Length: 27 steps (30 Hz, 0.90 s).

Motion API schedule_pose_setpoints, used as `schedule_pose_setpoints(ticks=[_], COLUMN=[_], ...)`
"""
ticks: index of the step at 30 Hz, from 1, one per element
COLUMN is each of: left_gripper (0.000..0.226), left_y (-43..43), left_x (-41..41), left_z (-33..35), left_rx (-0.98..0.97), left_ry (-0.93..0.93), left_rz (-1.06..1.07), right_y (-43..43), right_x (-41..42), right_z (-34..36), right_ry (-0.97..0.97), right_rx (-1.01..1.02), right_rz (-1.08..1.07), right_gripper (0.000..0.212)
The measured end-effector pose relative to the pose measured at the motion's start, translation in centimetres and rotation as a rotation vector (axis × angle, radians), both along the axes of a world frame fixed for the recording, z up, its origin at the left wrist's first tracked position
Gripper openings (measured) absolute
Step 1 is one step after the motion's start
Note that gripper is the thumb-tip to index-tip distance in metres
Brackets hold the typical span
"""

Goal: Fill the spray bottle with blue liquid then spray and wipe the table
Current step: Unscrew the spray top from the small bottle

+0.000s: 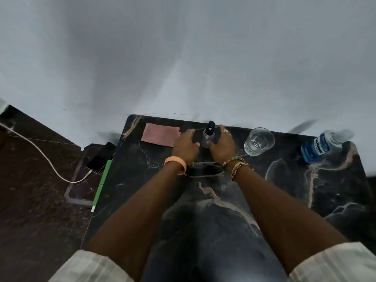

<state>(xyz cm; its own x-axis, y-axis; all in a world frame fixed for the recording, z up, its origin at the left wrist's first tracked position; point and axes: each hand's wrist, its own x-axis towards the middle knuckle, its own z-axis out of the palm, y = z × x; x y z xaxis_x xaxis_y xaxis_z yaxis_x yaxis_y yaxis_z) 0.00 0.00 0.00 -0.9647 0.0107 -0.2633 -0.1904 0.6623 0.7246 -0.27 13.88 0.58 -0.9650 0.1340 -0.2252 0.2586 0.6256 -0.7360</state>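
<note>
Two rolled pale sleeves sit nearest the view, and bare forearms run from them out over a dark, veined desk. Toward the far edge, about the middle, stands the spray bottle, upright, with its black spray head on. Its clear body looks empty, though blur makes that uncertain. The right hand curves round the bottle's right side, thumb at the near base and fingers behind, and appears to hold it. The left hand hovers just left of the bottle with fingers loose and spread, holding nothing; I cannot tell whether it touches the bottle. A folded pink cloth lies flat to the far left of the hands. A clear glass stands to the right and seems to hold no blue. Further right is the bottle of blue liquid, capped and well apart from both hands. By my reading the task is at its very start: nothing is filled, sprayed or wiped. What is left is taking off the spray head, pouring in the blue liquid, closing it, spraying and wiping with the cloth.
</note>
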Motion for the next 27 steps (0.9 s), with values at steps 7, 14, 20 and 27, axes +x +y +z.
schedule_pose_setpoints(ticks=[7,14,20,27], left_gripper=[0.045,0.049,0.047,0.047], left_y=[1.8,3.5,6.7,10.0], left_x=[-2.0,1.1,5.5,9.8], left_z=[-0.6,-0.1,0.8,0.5], left_rx=[0.183,0.279,0.331,0.361], left_ry=[-0.028,-0.037,-0.083,-0.087], left_rz=[-0.115,-0.141,-0.177,-0.168], right_y=[-0.6,2.4,6.2,9.7], right_x=[-1.5,3.6,9.4,14.1], right_z=[-1.5,-1.2,-0.2,-0.1], right_ry=[0.057,0.112,0.122,0.149], right_rx=[0.046,0.014,-0.006,0.015], right_rz=[0.066,0.011,-0.023,0.034], right_gripper=[0.023,0.029,0.031,0.025])
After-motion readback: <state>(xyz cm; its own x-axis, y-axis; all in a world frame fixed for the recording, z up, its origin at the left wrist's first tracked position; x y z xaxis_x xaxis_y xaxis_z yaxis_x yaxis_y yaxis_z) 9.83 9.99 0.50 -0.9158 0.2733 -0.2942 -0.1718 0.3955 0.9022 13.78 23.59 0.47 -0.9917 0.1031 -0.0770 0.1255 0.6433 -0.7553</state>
